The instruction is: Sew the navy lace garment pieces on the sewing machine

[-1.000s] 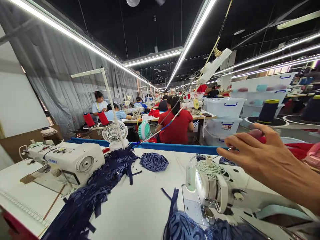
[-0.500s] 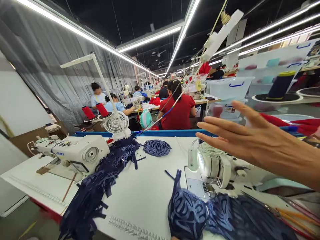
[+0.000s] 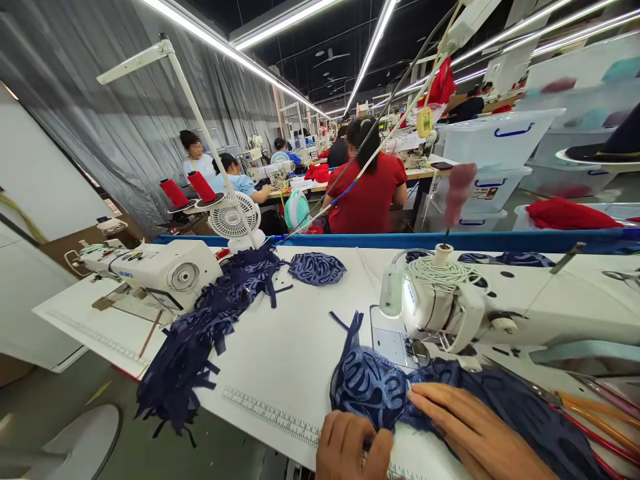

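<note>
A: Where to look for the bra (image 3: 367, 383)?
B: Near the table's (image 3: 285, 340) front edge, just before the machine (image 3: 437, 303); probably there for a short reach to the plate (image 3: 390, 345).
A: Grip of the left hand (image 3: 353, 443)?
B: Curled narrow at the bra's lower edge, perhaps to steady it; can't tell whether pinching.
A: And of the right hand (image 3: 473, 427)?
B: Straight-fingered, closed up, laid against the bra, seemingly to flatten it; can't tell about gripping.
A: Farther out?
B: Leftward to a navy pile (image 3: 200, 340), partly overhanging; likely set aside for elbow room.

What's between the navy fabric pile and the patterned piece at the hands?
In the head view, white tabletop separates the pile from the piece, with ruler markings along its near edge.
</note>
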A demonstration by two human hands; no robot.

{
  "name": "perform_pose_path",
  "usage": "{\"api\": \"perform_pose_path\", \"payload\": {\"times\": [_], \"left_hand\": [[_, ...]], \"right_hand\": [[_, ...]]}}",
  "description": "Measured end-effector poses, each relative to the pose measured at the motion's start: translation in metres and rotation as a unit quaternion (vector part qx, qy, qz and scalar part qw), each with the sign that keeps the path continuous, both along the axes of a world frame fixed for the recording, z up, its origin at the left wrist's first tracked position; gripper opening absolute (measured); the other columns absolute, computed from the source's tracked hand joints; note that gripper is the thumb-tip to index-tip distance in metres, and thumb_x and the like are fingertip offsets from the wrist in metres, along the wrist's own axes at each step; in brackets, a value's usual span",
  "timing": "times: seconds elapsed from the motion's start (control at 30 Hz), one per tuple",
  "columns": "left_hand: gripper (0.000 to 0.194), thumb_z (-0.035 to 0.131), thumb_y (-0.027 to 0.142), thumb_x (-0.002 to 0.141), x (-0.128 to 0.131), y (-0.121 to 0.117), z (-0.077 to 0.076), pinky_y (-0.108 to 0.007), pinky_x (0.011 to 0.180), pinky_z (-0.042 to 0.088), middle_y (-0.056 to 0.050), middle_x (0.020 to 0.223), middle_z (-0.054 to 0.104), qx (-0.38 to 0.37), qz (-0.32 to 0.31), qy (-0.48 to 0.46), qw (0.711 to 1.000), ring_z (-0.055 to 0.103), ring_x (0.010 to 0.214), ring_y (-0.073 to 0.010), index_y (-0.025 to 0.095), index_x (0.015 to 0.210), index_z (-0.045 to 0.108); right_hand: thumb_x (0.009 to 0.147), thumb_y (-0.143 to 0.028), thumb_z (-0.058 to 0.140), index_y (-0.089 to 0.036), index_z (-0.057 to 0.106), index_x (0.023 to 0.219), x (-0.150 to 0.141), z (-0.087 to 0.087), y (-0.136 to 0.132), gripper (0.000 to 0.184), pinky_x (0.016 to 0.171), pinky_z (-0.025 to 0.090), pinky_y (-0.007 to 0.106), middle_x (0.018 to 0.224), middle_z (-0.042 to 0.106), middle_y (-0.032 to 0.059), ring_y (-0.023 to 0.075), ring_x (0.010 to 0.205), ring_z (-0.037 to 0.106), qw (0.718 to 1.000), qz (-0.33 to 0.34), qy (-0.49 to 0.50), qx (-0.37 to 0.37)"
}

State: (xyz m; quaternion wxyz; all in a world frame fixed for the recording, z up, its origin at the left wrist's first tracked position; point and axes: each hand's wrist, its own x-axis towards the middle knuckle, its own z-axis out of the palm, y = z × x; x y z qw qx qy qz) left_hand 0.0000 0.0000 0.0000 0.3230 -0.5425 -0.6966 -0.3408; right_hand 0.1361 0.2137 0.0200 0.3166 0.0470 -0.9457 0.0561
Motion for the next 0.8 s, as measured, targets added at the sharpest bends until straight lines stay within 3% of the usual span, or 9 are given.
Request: {"api": "perform_pose_path", "payload": {"times": [0.07, 0.17, 0.27, 0.37, 0.47, 0.57, 0.63, 0.7, 0.8], "left_hand": [[0.024, 0.043, 0.029, 0.097, -0.002, 0.009, -0.006, -0.032, 0.060, 0.044, -0.004, 0.071, 0.055, 0.033, 0.017, 0.029, 0.999, 0.054, 0.059, -0.0189, 0.019, 0.093, 0.065], [0.018, 0.045, 0.016, 0.092, -0.014, 0.005, -0.004, -0.032, 0.062, 0.043, -0.002, 0.068, 0.053, 0.010, 0.017, 0.061, 0.998, 0.051, 0.058, -0.0179, 0.017, 0.090, 0.063], [0.020, 0.046, 0.006, 0.090, -0.039, -0.012, 0.012, -0.033, 0.083, 0.049, 0.000, 0.067, 0.053, -0.068, -0.007, 0.102, 0.992, 0.051, 0.060, -0.0158, 0.015, 0.092, 0.063], [0.025, 0.041, 0.003, 0.095, -0.071, -0.031, 0.033, -0.036, 0.106, 0.044, 0.002, 0.072, 0.056, -0.165, -0.046, 0.169, 0.971, 0.054, 0.065, -0.0143, 0.014, 0.097, 0.063], [0.024, 0.043, 0.003, 0.098, -0.099, -0.047, 0.047, -0.039, 0.110, 0.040, 0.003, 0.074, 0.056, -0.237, -0.008, 0.235, 0.943, 0.057, 0.068, -0.0152, 0.015, 0.104, 0.063], [0.025, 0.050, 0.001, 0.094, -0.115, -0.067, 0.049, -0.044, 0.106, 0.041, 0.001, 0.077, 0.058, -0.297, 0.072, 0.241, 0.921, 0.060, 0.073, -0.0170, 0.016, 0.109, 0.062], [0.019, 0.063, 0.008, 0.089, -0.117, -0.085, 0.049, -0.049, 0.102, 0.044, -0.002, 0.081, 0.062, -0.333, 0.116, 0.210, 0.912, 0.063, 0.081, -0.0211, 0.018, 0.105, 0.063], [0.032, 0.080, 0.031, 0.081, -0.112, -0.100, 0.055, -0.056, 0.100, 0.045, -0.007, 0.093, 0.068, -0.351, 0.121, 0.164, 0.914, 0.066, 0.095, -0.0296, 0.022, 0.107, 0.064], [0.059, 0.083, 0.053, 0.076, -0.092, -0.098, 0.074, -0.058, 0.106, 0.046, -0.011, 0.117, 0.070, -0.310, 0.037, 0.110, 0.943, 0.063, 0.115, -0.0354, 0.027, 0.125, 0.062]], "right_hand": [[0.094, -0.020, 0.051, -0.035, 0.048, 0.154, -0.003, -0.005, -0.001, 0.062, 0.094, 0.058, 0.027, 0.137, 0.067, 0.0009, 0.0196, 0.116, 0.069, 0.999, 0.006, -0.017, 0.029], [0.095, -0.031, 0.057, -0.034, 0.050, 0.152, -0.005, -0.015, -0.002, 0.058, 0.090, 0.059, 0.030, 0.140, 0.065, -0.0010, 0.0205, 0.118, 0.068, 0.996, -0.004, -0.012, 0.087], [0.095, -0.034, 0.056, -0.031, 0.055, 0.148, -0.006, -0.017, -0.002, 0.053, 0.091, 0.057, 0.029, 0.141, 0.064, -0.0035, 0.0179, 0.118, 0.068, 0.992, -0.012, 0.011, 0.123], [0.095, -0.034, 0.055, -0.030, 0.058, 0.145, -0.006, -0.013, -0.002, 0.050, 0.092, 0.054, 0.028, 0.140, 0.064, -0.0054, 0.0156, 0.118, 0.067, 0.991, -0.011, 0.018, 0.135], [0.095, -0.031, 0.053, -0.030, 0.060, 0.144, -0.007, -0.010, -0.003, 0.049, 0.091, 0.054, 0.028, 0.140, 0.065, -0.0059, 0.0155, 0.117, 0.067, 0.990, -0.011, 0.025, 0.138], [0.096, -0.033, 0.053, -0.030, 0.058, 0.145, -0.007, -0.014, -0.002, 0.050, 0.090, 0.056, 0.028, 0.140, 0.065, -0.0047, 0.0163, 0.115, 0.068, 0.990, -0.013, 0.025, 0.135], [0.096, -0.035, 0.054, -0.030, 0.056, 0.148, -0.005, -0.020, -0.001, 0.052, 0.090, 0.057, 0.028, 0.143, 0.062, -0.0043, 0.0176, 0.117, 0.068, 0.990, -0.017, 0.015, 0.142], [0.096, -0.038, 0.056, -0.029, 0.052, 0.152, -0.002, -0.028, 0.000, 0.056, 0.091, 0.058, 0.030, 0.147, 0.059, -0.0036, 0.0198, 0.121, 0.066, 0.988, -0.017, -0.005, 0.156], [0.097, -0.042, 0.056, -0.030, 0.048, 0.154, 0.005, -0.039, 0.000, 0.059, 0.096, 0.057, 0.034, 0.150, 0.056, -0.0026, 0.0226, 0.125, 0.064, 0.988, -0.017, -0.025, 0.149]]}}
